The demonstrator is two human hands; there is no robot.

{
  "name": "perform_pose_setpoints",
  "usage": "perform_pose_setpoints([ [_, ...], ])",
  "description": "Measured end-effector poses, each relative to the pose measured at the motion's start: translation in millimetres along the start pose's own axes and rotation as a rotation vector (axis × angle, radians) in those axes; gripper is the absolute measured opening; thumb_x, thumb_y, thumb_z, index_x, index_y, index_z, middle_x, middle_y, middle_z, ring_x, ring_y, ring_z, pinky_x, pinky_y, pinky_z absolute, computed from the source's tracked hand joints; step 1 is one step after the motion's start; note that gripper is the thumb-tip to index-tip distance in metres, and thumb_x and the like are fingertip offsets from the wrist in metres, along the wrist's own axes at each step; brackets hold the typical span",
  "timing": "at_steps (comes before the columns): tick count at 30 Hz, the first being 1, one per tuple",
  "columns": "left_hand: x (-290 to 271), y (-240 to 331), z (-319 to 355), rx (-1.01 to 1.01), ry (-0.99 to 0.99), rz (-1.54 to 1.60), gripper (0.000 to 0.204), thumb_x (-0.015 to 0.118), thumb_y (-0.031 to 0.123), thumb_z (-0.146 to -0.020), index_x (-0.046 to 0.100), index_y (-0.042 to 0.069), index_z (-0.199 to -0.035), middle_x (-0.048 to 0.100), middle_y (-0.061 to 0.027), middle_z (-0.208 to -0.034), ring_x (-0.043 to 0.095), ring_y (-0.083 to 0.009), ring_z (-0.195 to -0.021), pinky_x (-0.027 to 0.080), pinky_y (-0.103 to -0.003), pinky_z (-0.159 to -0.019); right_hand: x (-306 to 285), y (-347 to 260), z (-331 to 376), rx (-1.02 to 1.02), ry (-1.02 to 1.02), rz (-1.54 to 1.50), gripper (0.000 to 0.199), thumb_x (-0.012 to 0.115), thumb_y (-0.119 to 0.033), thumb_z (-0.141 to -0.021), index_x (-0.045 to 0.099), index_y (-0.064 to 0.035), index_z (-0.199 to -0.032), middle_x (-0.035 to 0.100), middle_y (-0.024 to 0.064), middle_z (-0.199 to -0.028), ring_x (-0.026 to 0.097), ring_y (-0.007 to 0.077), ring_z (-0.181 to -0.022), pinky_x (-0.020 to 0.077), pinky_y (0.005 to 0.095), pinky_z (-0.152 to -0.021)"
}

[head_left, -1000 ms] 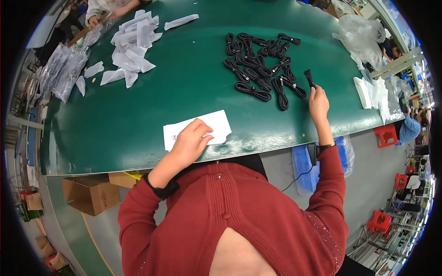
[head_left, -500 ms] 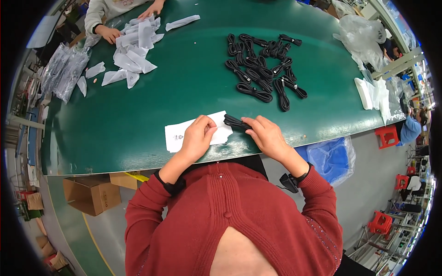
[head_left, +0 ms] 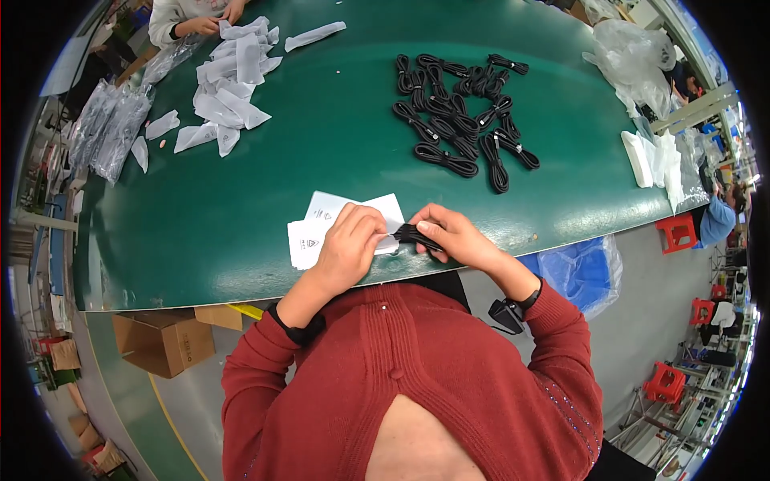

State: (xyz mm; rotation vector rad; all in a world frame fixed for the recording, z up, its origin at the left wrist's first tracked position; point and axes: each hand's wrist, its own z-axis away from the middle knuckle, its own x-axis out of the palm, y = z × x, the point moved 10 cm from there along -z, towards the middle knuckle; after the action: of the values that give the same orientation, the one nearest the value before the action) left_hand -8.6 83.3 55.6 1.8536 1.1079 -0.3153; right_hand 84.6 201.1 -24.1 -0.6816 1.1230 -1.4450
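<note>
Overhead, head view only. Left hand [head_left: 350, 243] rests on the stack of white bags [head_left: 321, 228] at the near edge of the green table [head_left: 241, 200]; fingers curled down, pinching the mouth of the top bag at its right end. Right hand [head_left: 451, 234] closed around a black coiled cable [head_left: 414, 236], held between thumb and fingers, the cable's tip touching the bag opening just beside the left fingers. Both hands meet over the table's near rim, almost touching each other. How far the cable sits inside the bag cannot be told; fingers cover that spot.

Further out on the table, right of centre: a loose pile of black cable bundles [head_left: 461, 112], well apart from the hands. Far left: a heap of white filled bags [head_left: 228, 96], with another person's hands [head_left: 210, 18] working at its far edge. Clear plastic packs [head_left: 112, 128] lie along the left rim. Right rim: a small stack of white bags [head_left: 651, 156] and crumpled clear plastic [head_left: 634, 56].

Below the table: a cardboard box [head_left: 164, 341] on the floor at left, a blue bin [head_left: 581, 268] at right, red stools [head_left: 678, 232] beyond. Red sweater sleeves; dark wristbands on both wrists.
</note>
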Motion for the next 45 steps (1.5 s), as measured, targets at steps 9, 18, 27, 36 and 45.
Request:
perform_pose_setpoints([
  [9,-31,-18,-25,-0.135,0.111,0.011,0.012,0.068,0.0,-0.08,0.058,0.003,-0.085,0.061,-0.0096,-0.098,0.057,-0.0261,-0.087,0.047,-0.035,-0.073,8,-99,24,-0.887,0.272,0.438,0.035,0.068,0.002,-0.082,0.065,-0.0065,-0.116,0.06,0.0104,-0.103,0.06,0.0239,-0.086,0.0518,0.0329,-0.076],
  [18,-31,-52,-25,-0.403,0.103,0.533,0.007,0.065,0.006,-0.088,0.06,0.003,-0.091,0.061,-0.0064,-0.107,0.058,-0.0153,-0.099,0.049,-0.029,-0.082,-9,-96,-1,-0.663,0.372,-0.138,0.038,0.071,0.003,-0.078,0.064,-0.0027,-0.115,0.059,0.0131,-0.111,0.06,0.0198,-0.092,0.0517,0.0323,-0.078],
  [27,-98,-156,-69,-0.612,0.504,0.907,0.02,0.063,0.012,-0.093,0.061,-0.001,-0.108,0.064,-0.0091,-0.107,0.06,-0.0133,-0.097,0.049,-0.03,-0.085,-35,-128,13,-0.836,0.589,0.612,0.036,0.073,-0.002,-0.078,0.062,-0.0027,-0.112,0.054,0.0151,-0.119,0.06,0.0249,-0.092,0.0493,0.0323,-0.074],
  [36,-46,-62,-26,-0.423,-0.058,0.149,0.023,0.073,0.008,-0.08,0.064,0.002,-0.101,0.06,-0.0099,-0.099,0.061,-0.0235,-0.092,0.05,-0.036,-0.081,-89,-59,-14,-0.507,0.699,1.21,0.03,0.073,-0.006,-0.074,0.062,-0.0041,-0.102,0.055,0.0124,-0.108,0.052,0.0324,-0.099,0.0442,0.0411,-0.079],
  [45,20,-26,7,-0.137,-0.079,-0.106,0.012,0.069,0.004,-0.083,0.061,0.001,-0.091,0.057,-0.011,-0.085,0.059,-0.0243,-0.073,0.049,-0.033,-0.066,-54,-52,10,-0.564,0.534,0.652,0.02,0.064,-0.006,-0.084,0.06,-0.0001,-0.103,0.061,0.0132,-0.084,0.061,0.0325,-0.077,0.0499,0.0406,-0.067],
])
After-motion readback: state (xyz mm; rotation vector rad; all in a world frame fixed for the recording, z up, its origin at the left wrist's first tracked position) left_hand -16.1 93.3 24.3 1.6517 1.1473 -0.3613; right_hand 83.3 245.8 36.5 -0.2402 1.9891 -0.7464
